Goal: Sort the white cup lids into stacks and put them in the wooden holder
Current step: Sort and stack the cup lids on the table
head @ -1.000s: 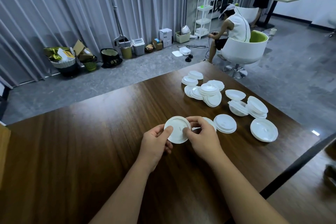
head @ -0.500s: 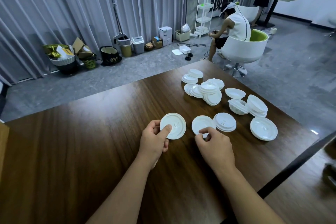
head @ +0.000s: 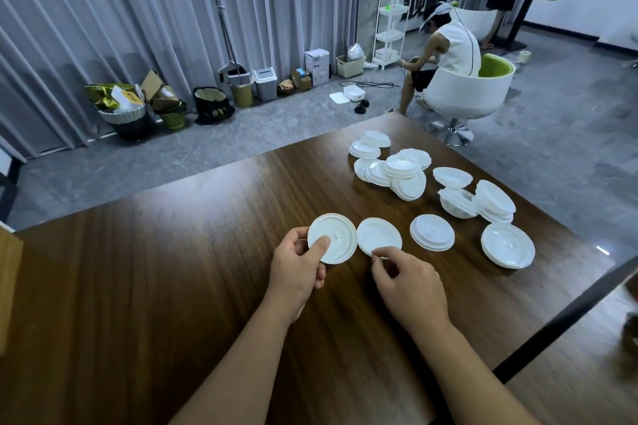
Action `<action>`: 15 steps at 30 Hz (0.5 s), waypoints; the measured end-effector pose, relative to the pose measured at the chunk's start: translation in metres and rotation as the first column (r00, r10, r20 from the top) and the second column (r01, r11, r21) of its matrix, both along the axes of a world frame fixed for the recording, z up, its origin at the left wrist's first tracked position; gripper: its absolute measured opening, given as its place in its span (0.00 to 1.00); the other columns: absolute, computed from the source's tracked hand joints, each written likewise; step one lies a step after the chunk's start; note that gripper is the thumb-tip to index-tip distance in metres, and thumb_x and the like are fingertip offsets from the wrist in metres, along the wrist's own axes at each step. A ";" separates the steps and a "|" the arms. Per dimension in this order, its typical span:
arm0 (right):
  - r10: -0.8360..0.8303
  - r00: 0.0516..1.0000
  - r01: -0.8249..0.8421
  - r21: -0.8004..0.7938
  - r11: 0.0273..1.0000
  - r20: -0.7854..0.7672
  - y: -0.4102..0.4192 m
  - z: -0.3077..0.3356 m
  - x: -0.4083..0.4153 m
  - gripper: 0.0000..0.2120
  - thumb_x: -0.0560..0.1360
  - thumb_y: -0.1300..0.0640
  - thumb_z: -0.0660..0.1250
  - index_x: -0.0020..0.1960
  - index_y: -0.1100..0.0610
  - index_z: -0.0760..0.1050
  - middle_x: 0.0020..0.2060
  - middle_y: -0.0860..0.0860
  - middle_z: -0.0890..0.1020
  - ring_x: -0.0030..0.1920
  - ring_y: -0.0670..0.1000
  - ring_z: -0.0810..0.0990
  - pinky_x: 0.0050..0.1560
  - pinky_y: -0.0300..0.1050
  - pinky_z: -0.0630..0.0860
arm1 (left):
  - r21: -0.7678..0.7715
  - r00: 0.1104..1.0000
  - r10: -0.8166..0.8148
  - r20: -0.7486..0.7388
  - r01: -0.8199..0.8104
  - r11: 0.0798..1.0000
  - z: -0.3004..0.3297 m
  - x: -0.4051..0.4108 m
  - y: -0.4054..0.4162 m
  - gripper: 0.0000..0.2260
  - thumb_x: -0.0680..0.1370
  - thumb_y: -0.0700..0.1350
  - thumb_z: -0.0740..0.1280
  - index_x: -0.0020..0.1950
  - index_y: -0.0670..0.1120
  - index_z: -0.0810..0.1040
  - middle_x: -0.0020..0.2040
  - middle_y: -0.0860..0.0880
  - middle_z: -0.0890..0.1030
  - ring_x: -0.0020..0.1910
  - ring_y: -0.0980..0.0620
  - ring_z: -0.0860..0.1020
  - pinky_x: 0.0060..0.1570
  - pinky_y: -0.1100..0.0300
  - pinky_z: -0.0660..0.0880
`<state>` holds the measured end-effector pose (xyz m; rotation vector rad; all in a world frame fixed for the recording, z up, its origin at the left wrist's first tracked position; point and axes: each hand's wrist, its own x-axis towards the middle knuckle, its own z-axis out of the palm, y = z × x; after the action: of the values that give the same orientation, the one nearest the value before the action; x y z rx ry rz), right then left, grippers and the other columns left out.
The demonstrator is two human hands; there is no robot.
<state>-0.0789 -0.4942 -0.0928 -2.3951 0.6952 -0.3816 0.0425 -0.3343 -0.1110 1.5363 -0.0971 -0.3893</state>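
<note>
The left hand (head: 297,272) holds one white cup lid (head: 334,236) above the dark wooden table (head: 172,286): the thumb lies on the top face of the lid and the other fingers are curled under its left edge. The lid is turned with its flat face toward the camera, and a small raised mark shows near its middle.

Just to the right, a second lid (head: 378,235) lies on the table, its edge almost touching the held lid. The right hand (head: 409,281) pinches the near rim of this lid between the thumb and the forefinger; the other fingers are curled loosely behind.

Farther right, apart from the hands, a short stack of lids (head: 432,232) stands alone. Near the right edge of the table lies a wider stack (head: 507,245). Behind it there are a few tilted lids (head: 495,200), and next to them a clear domed lid (head: 457,202). At the far side of the table a loose heap of lids (head: 390,166) lies in disorder, some leaning on each other.

On the grey floor behind the table, a person in a white top sits in a white round chair (head: 466,93). Along the grey curtain stand bins (head: 264,83) and baskets.
</note>
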 end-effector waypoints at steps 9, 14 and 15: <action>-0.092 0.981 0.089 0.024 0.996 0.169 0.003 -0.003 0.002 0.04 0.79 0.55 0.76 0.51 0.49 0.81 0.40 0.40 0.81 0.40 0.41 0.81 0.37 0.32 0.74 | 0.027 0.999 0.030 0.014 -0.031 0.999 -0.004 0.002 -0.002 0.06 0.83 0.49 0.73 0.58 0.56 0.79 0.42 0.53 0.87 0.29 0.55 0.79 0.29 0.61 0.76; -0.150 0.960 0.124 0.119 0.985 0.238 0.000 -0.005 0.002 0.06 0.78 0.54 0.76 0.53 0.48 0.82 0.43 0.38 0.82 0.44 0.40 0.82 0.41 0.31 0.76 | 0.025 0.999 0.037 0.006 -0.037 0.999 -0.004 0.002 -0.003 0.06 0.83 0.49 0.73 0.58 0.56 0.79 0.43 0.53 0.87 0.29 0.55 0.79 0.29 0.62 0.77; -0.163 0.953 0.127 0.149 0.981 0.257 -0.001 -0.005 0.001 0.06 0.79 0.53 0.77 0.54 0.48 0.83 0.44 0.38 0.83 0.45 0.40 0.83 0.42 0.32 0.77 | 0.025 0.999 0.040 0.005 -0.040 0.999 -0.003 0.002 -0.003 0.06 0.83 0.49 0.73 0.58 0.56 0.79 0.42 0.54 0.87 0.29 0.55 0.80 0.29 0.61 0.77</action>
<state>-0.0775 -0.4952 -0.0982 -2.1224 0.7478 -0.6870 0.0441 -0.3372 -0.1143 1.5617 -0.0651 -0.3559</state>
